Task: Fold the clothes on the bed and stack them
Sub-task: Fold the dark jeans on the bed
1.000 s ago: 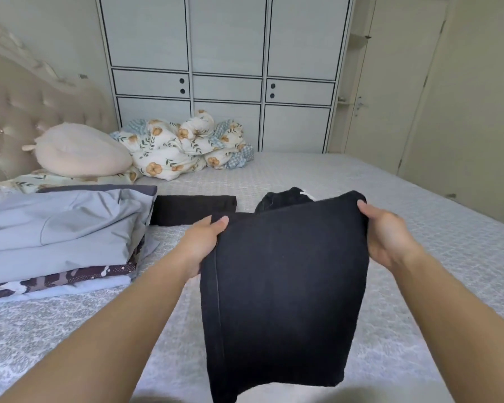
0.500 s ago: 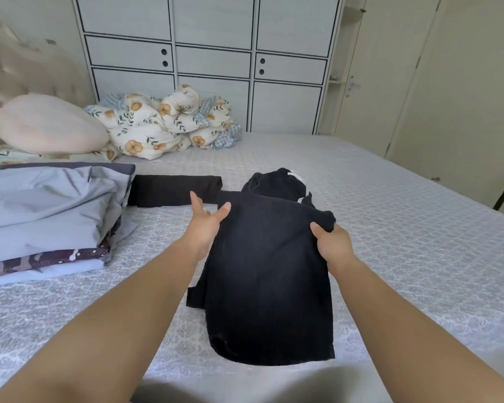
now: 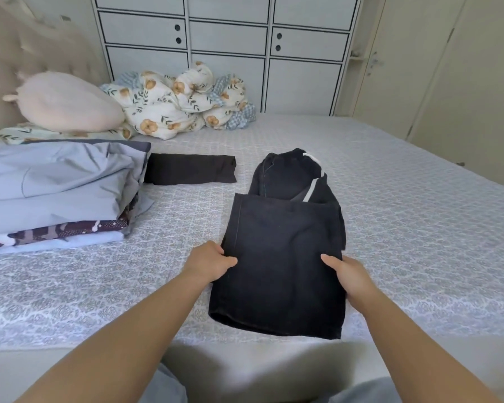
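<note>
The black trousers (image 3: 282, 245) lie on the bed (image 3: 405, 228) part-folded, the legs doubled up over the waistband end. The left hand (image 3: 208, 261) grips their left edge and the right hand (image 3: 346, 271) their right edge, thumbs on top, fingers tucked under. Left of the trousers sits a stack of folded clothes (image 3: 58, 193), grey-blue on top, with a small dark folded piece (image 3: 189, 169) between. One more fold looks needed, then both dark pieces go onto that stack.

Both hands have slid down the black trousers (image 3: 280, 257), seemingly now laid flat.
</note>
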